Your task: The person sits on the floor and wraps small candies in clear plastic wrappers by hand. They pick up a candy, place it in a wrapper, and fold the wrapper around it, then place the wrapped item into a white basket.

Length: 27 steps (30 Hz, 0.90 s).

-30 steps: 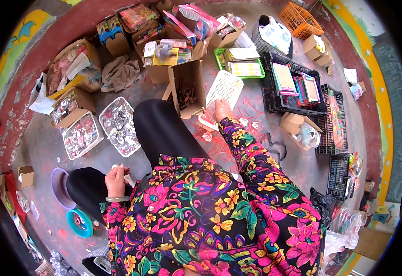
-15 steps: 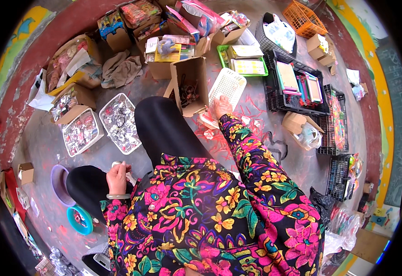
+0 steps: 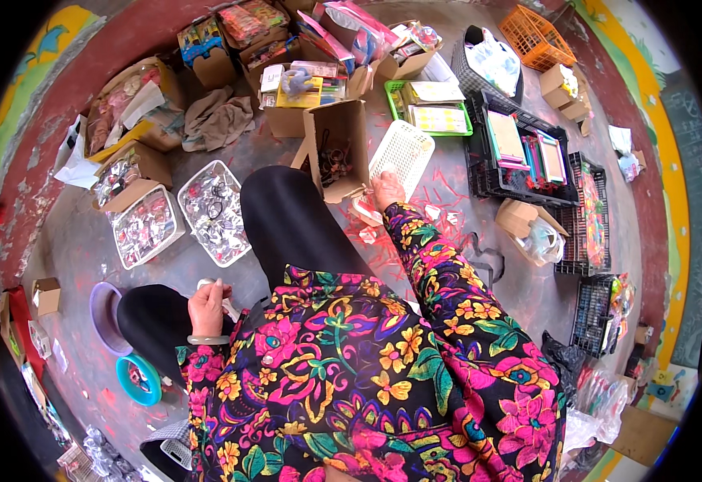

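My right hand (image 3: 388,190) reaches forward to the near end of a white perforated plastic basket (image 3: 407,149), its fingers bent over the basket's edge. Beside that hand lies a small red and white box (image 3: 366,210). A tall open cardboard box (image 3: 343,132) with dark small items inside stands just left of the basket. Next to my left knee, my left hand (image 3: 206,312) is closed, with a small white thing (image 3: 205,283) at its fingertips; its kind is too small to tell.
Two white baskets (image 3: 210,165) of small silvery packets stand at the left. Red strips (image 3: 439,189) litter the floor. Black crates (image 3: 520,197) line the right, with a green tray (image 3: 470,120) behind. A purple ring-shaped item (image 3: 100,317) and a turquoise one (image 3: 155,386) lie near my left knee.
The whole view has shifted slightly. Both hands keep nearly the same places, the right at the white basket and the left by my knee.
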Motion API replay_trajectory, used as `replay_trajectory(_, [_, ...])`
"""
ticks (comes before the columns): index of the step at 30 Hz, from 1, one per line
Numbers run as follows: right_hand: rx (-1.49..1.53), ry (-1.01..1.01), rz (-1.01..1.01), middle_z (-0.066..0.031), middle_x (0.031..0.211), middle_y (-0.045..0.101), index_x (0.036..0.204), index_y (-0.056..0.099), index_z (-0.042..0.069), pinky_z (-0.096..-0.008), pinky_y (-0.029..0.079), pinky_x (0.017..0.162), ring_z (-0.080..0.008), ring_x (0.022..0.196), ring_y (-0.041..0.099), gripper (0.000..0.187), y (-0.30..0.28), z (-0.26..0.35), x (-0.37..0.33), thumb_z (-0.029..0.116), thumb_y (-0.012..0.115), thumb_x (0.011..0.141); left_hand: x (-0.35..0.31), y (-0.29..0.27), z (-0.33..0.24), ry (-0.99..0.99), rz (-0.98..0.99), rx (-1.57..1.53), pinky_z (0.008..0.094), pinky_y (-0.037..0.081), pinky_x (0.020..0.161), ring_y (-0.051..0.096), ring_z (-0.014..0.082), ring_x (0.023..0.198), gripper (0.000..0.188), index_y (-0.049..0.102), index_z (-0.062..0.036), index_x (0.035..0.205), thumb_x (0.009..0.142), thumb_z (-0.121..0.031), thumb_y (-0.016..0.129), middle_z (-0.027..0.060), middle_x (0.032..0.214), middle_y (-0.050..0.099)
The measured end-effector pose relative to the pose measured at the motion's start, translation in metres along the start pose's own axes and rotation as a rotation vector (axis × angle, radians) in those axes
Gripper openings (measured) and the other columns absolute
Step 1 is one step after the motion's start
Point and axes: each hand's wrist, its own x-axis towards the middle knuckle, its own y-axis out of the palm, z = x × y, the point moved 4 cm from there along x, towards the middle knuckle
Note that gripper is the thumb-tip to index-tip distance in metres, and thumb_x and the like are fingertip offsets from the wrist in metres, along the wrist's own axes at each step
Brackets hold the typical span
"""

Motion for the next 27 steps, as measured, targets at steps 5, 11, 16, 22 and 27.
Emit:
replay_trajectory(5, [-0.045, -0.063, 0.013, -0.0122, 0.104, 0.054, 0.090, 0.064, 0.011, -0.0401, 0.048, 0.079, -0.0287, 0.107, 0.050, 0.019, 0.009, -0.003, 0.000, 0.023, 0.058, 0.076, 0.000, 0.000, -0.002, 0.007, -0.003, 0.008, 0.0194, 0.040, 0.043, 0.055, 0.0084, 0.053, 0.028, 0.064, 0.0024, 0.077, 0.087, -0.022, 0.056, 0.0077, 0.069, 0.063])
replay_trajectory(11, [0.309, 0.191, 0.148, -0.0191, 0.089, 0.061, 0.087, 0.061, 0.006, -0.0413, 0.046, 0.078, -0.0357, 0.087, 0.058, 0.020, -0.025, -0.010, -0.003, 0.022, 0.060, 0.075, -0.001, 0.000, 0.000, 0.011, -0.012, 0.020, 0.0195, 0.040, 0.043, 0.054, 0.0079, 0.051, 0.027, 0.065, 0.0028, 0.077, 0.087, -0.021, 0.056, 0.0076, 0.069, 0.063])
replay_trajectory(16, [0.625, 0.298, -0.304, -0.0139, 0.077, 0.064, 0.093, 0.064, 0.011, -0.0332, 0.048, 0.065, -0.0249, 0.070, 0.062, 0.021, -0.038, -0.067, 0.011, 0.018, 0.062, 0.074, 0.000, 0.001, -0.002, 0.026, 0.018, 0.065, 0.0192, 0.040, 0.043, 0.055, 0.0079, 0.054, 0.028, 0.064, 0.0030, 0.079, 0.088, -0.022, 0.055, 0.0075, 0.071, 0.064])
replay_trajectory(22, [1.505, 0.405, -0.291, -0.0023, 0.073, 0.062, 0.088, 0.063, 0.001, -0.0211, 0.045, 0.057, -0.0091, 0.063, 0.057, 0.014, -0.108, -0.089, 0.010, 0.013, 0.062, 0.080, -0.002, 0.003, -0.007, 0.036, 0.007, 0.037, 0.0199, 0.039, 0.043, 0.051, 0.0066, 0.048, 0.029, 0.064, 0.0035, 0.076, 0.086, -0.022, 0.057, 0.0078, 0.068, 0.064])
replay_trajectory(27, [1.651, 0.496, -0.139, -0.0025, 0.078, 0.064, 0.092, 0.061, 0.006, -0.0218, 0.044, 0.061, -0.0121, 0.069, 0.060, 0.015, -0.126, -0.077, -0.003, 0.017, 0.062, 0.081, -0.002, 0.003, -0.006, 0.052, 0.022, 0.016, 0.0192, 0.039, 0.043, 0.050, 0.0061, 0.048, 0.028, 0.064, 0.0030, 0.077, 0.086, -0.022, 0.057, 0.0073, 0.069, 0.063])
